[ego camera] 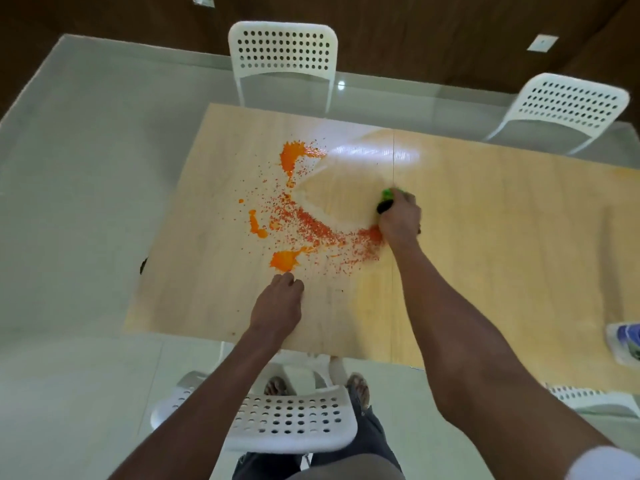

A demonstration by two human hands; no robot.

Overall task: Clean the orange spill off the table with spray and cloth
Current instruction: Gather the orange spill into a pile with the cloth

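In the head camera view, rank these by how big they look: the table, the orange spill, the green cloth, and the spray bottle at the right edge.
1. Table
2. Orange spill
3. and 4. Spray bottle and green cloth: unsure, since the frame edge cuts off the bottle and the right hand mostly hides the cloth.

Bare forearms end in a left hand (pixel 277 303) and right hand (pixel 398 220); white sleeve (pixel 602 462) at right shoulder, dark trousers (pixel 367 441), sandals (pixel 358 388).

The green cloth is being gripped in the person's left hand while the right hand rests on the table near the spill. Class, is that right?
Not quite. The head view shows the green cloth in the right hand; the left hand rests on the table near the spill.
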